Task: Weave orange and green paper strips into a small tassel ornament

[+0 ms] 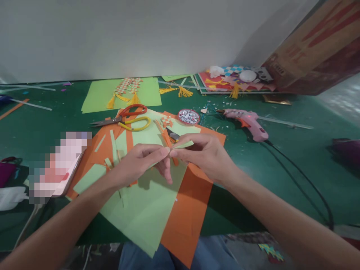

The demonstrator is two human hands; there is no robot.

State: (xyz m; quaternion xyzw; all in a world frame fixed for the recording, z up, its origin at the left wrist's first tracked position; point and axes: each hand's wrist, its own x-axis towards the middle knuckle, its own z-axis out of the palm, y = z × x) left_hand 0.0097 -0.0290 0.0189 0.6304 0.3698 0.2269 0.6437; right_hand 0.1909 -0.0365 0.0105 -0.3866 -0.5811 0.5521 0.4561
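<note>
A narrow light green paper strip [183, 145] is pinched between my two hands, above the paper sheets. My left hand [150, 157] grips it with thumb and forefinger, its other fingers pointing down. From the other side my right hand [204, 150] closes on the strip, whose end sticks out past the thumb. Beneath lie light green sheets [143, 221] and orange sheets [194, 198]. Just behind my hands are a dark-bladed cutter [172, 134], partly hidden, and a small orange and white woven paper piece [167, 121]. Scissors [120, 120] with red and yellow handles lie beyond my left hand.
A pink glue gun [247, 122] with a black cord rests at the right. A round dish of small googly eyes [188, 116] stands at the back. On the left lies a phone [60, 168]. Woven pieces with yellow tassels [128, 90] lie near the wall.
</note>
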